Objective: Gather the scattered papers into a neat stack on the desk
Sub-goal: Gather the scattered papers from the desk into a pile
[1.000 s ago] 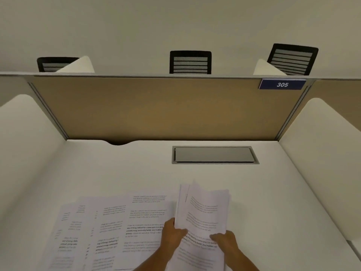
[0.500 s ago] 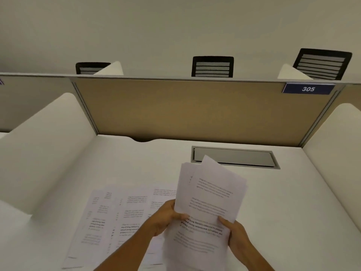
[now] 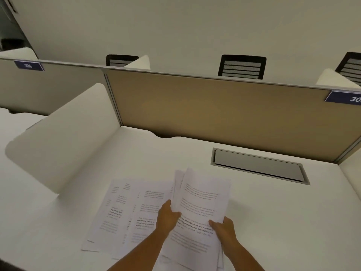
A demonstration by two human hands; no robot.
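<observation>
The gathered sheaf of papers [image 3: 201, 208] sits low and centre in the frame, raised off the desk [image 3: 273, 222] and tilted up, its top edges fanned unevenly. The left hand [image 3: 166, 217] is closed on its left edge, the right hand [image 3: 222, 229] on its lower right edge. Compared with a second ago the view has swung left and the sheaf is held slightly higher, so squaring up seems under way. Loose sheets [image 3: 125, 212] still lie overlapped at lower left, ungathered. The sheaf's bottom edge runs out of the frame, and the print is too blurred to read.
</observation>
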